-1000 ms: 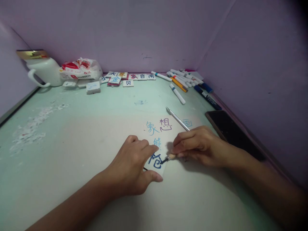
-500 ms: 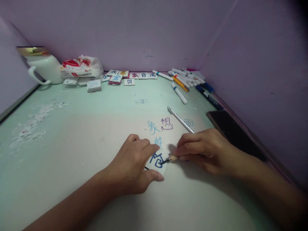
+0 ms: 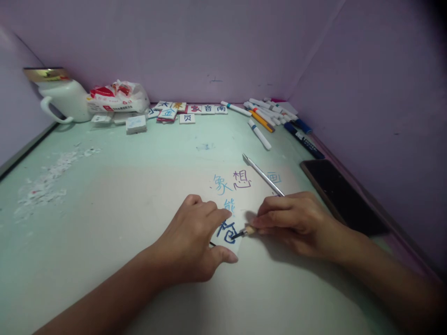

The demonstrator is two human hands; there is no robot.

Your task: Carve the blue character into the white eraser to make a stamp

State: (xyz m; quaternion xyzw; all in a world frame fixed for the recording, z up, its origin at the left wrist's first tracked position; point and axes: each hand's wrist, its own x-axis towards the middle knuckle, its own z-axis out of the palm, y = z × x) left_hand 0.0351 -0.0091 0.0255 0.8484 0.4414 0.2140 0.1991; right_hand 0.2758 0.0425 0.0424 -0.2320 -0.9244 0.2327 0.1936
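In the head view, my left hand holds a small white card-like piece down on the table, thumb along its near edge and index finger at the far side. A dark blue Chinese character is on the piece. My right hand is closed around a carving tool with a pale wooden end and a thin dark tip. That tip touches the character's lower right part. Just beyond my right hand lies a silver pen-shaped craft knife. The piece's left part is hidden under my left hand.
Coloured characters mark the pale work surface. White shavings lie at left. Along the back stand a white mug, a tissue pack and character tiles. Markers and a dark phone are at right.
The tool's tip has shifted very slightly left and down on the character, and my right hand has lowered a little. My left hand stays in place.
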